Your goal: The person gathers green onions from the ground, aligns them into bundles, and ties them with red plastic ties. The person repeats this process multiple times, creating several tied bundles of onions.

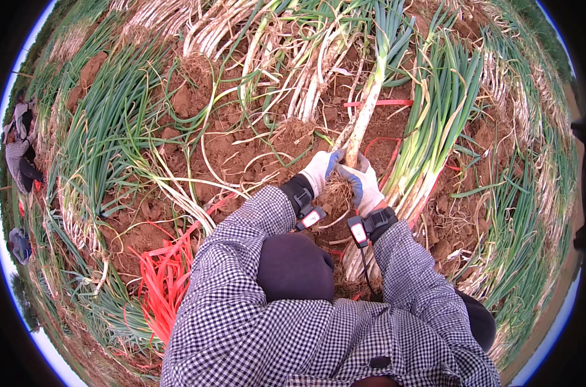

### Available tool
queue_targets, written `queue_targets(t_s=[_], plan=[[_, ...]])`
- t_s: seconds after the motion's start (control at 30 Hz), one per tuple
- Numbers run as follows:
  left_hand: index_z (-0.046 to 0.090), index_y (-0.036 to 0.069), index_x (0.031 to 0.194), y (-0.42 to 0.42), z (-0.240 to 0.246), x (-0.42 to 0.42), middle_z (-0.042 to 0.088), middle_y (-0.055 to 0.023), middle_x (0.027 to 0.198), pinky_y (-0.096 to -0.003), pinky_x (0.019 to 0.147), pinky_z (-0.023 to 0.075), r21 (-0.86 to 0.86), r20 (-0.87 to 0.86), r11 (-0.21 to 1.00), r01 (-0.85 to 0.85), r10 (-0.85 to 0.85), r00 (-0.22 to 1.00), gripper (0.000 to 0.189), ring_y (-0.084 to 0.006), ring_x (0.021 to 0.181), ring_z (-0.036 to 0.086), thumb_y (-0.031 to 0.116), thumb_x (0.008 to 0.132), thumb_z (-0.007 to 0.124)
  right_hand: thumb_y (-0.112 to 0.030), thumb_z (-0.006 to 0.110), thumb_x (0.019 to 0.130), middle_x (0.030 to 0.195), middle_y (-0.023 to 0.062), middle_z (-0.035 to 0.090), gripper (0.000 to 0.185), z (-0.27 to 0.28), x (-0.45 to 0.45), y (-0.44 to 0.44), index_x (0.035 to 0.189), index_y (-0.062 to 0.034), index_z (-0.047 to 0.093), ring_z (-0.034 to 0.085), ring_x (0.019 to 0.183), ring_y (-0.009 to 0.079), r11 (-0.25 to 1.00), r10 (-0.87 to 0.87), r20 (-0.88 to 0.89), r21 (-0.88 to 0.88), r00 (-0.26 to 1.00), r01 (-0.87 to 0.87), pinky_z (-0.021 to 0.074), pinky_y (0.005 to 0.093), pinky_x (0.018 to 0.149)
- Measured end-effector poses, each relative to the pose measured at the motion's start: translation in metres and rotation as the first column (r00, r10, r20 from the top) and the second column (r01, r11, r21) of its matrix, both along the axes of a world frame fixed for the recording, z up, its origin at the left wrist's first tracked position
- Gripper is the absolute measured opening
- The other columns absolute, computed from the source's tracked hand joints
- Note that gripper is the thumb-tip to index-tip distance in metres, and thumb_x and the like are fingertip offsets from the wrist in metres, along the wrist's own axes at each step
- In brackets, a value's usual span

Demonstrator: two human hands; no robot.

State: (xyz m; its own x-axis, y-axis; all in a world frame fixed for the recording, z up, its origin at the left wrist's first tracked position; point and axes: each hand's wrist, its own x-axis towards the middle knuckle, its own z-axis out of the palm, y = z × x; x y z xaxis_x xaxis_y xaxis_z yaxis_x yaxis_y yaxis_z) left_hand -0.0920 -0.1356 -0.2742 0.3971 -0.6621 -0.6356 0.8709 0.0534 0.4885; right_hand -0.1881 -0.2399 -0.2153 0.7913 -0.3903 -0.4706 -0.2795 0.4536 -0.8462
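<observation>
In the head view, my gloved left hand [320, 170] and my gloved right hand [362, 185] meet around the root end of a green onion [368, 112]. Its pale, soil-stained stalk points away from me, with green leaves at the far end. Fine roots hang between my hands, and my fingers partly hide the stalk's base. Just right of my right hand lies a large bundle of green onions [431, 130], with red strips along its stalks. A flat red plastic strip [380, 102] lies on the soil behind the held stalk.
A heap of red plastic strips [164, 280] lies beside my left sleeve. Piles of green onions [106, 130] cover the ground on both sides and ahead, with brown soil clods [225, 150] between them. Several people [22, 150] are at the far left edge.
</observation>
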Motion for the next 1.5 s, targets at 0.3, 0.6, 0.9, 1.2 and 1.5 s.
queue_targets(t_s=[0.3, 0.6, 0.9, 1.2, 1.5], plan=[[0.072, -0.007, 0.093, -0.039, -0.028, -0.008, 0.069, -0.0133, 0.074, -0.0369, 0.059, 0.0475, 0.449, 0.418, 0.894, 0.013, -0.222, 0.881, 0.045, -0.0234, 0.066, 0.066, 0.037, 0.094, 0.063, 0.004, 0.067, 0.083, 0.095, 0.0044, 0.067, 0.028, -0.017, -0.007, -0.005, 0.110, 0.0005, 0.063, 0.066, 0.081, 0.0149, 0.957, -0.274, -0.067, 0.081, 0.959, 0.279, 0.0552, 0.0300, 0.074], [0.073, -0.008, 0.095, -0.046, -0.046, -0.019, 0.072, -0.0203, 0.078, -0.0421, 0.065, 0.0518, 0.544, 0.466, 0.839, -0.005, -0.297, 0.833, 0.048, -0.0318, 0.075, 0.072, 0.039, 0.096, 0.063, -0.002, 0.069, 0.084, 0.102, 0.0056, 0.070, 0.036, -0.009, -0.022, -0.009, 0.119, 0.0016, 0.062, 0.064, 0.087, 0.0132, 0.893, -0.004, -0.115, -0.447, 0.993, -0.049, 0.0534, 0.0288, 0.077], [0.073, -0.004, 0.094, -0.044, -0.071, -0.003, 0.071, -0.0285, 0.088, -0.0476, 0.076, 0.0545, 0.668, 0.515, 0.743, 0.041, -0.502, 0.695, 0.054, -0.0431, 0.093, 0.071, 0.047, 0.092, 0.059, -0.002, 0.072, 0.083, 0.073, -0.0053, 0.055, 0.011, 0.025, -0.015, -0.006, 0.089, -0.0052, 0.064, 0.050, 0.064, 0.0075, 1.000, 0.010, -0.104, 0.026, 0.995, -0.007, 0.0395, 0.0242, 0.061], [0.070, -0.002, 0.108, 0.002, -0.040, 0.015, 0.073, -0.0109, 0.100, -0.0360, 0.074, 0.0529, 0.359, 0.378, 0.933, 0.026, -0.171, 0.910, 0.050, -0.0176, 0.084, 0.066, 0.046, 0.103, 0.056, -0.008, 0.074, 0.090, 0.096, 0.0036, 0.069, 0.024, 0.045, -0.021, -0.012, 0.112, -0.0004, 0.067, 0.064, 0.082, 0.0110, 0.996, 0.013, -0.027, 0.086, 1.000, -0.011, 0.0534, 0.0268, 0.074], [0.067, -0.001, 0.121, -0.006, 0.003, -0.006, 0.070, -0.0039, 0.096, -0.0260, 0.066, 0.0474, 0.070, 0.517, 0.992, -0.104, 0.053, 0.854, 0.043, -0.0094, 0.078, 0.060, 0.037, 0.106, 0.055, -0.004, 0.080, 0.084, 0.095, 0.0046, 0.072, 0.036, 0.010, -0.010, -0.018, 0.116, 0.0010, 0.065, 0.067, 0.084, 0.0124, 0.991, 0.133, -0.064, 0.013, 0.989, -0.132, 0.0546, 0.0265, 0.074]])
